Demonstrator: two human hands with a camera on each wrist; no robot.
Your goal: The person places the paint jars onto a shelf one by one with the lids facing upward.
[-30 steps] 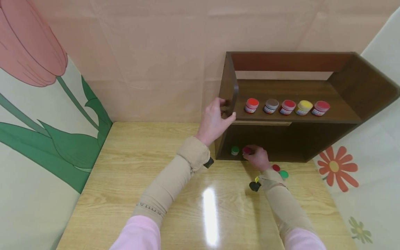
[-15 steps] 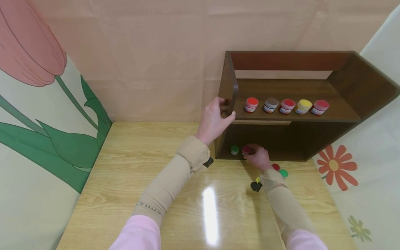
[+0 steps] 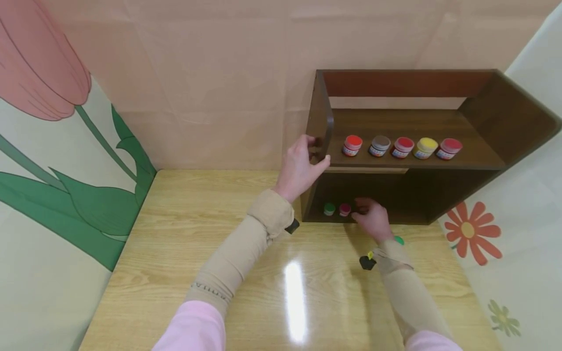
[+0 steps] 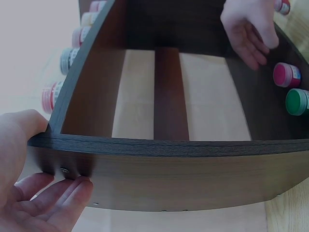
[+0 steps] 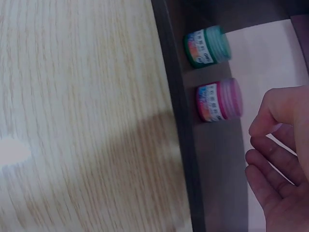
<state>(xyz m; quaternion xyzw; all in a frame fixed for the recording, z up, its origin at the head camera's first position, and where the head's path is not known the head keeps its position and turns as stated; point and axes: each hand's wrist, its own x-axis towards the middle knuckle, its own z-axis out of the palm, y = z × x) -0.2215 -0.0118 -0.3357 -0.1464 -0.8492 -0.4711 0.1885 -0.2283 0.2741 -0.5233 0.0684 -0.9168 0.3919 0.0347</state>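
Observation:
My left hand (image 3: 300, 168) grips the left side panel of a dark brown shelf unit (image 4: 193, 174), thumb at the front edge and fingers on the outer face. On the lower shelf, near its left end, a green-lidded paint jar (image 5: 207, 47) and a magenta paint jar (image 5: 219, 100) stand upright side by side. Just right of the magenta jar is my right hand (image 3: 373, 219), its fingers loosely bent around nothing and apart from the jar. The right wrist view shows a gap between those fingertips (image 5: 258, 130) and the jar.
Several paint jars line the upper shelf: orange-red (image 3: 352, 146), brown (image 3: 379, 146), red (image 3: 402, 147), yellow (image 3: 425, 148) and dark pink (image 3: 449, 148). On the wooden table (image 3: 210, 204), another green-lidded jar (image 3: 399, 240) shows partly behind the right wrist.
My right hand has let go of the magenta paint jar and moved a little to the right, now covering the red jar on the table. The left hand keeps its grip on the panel.

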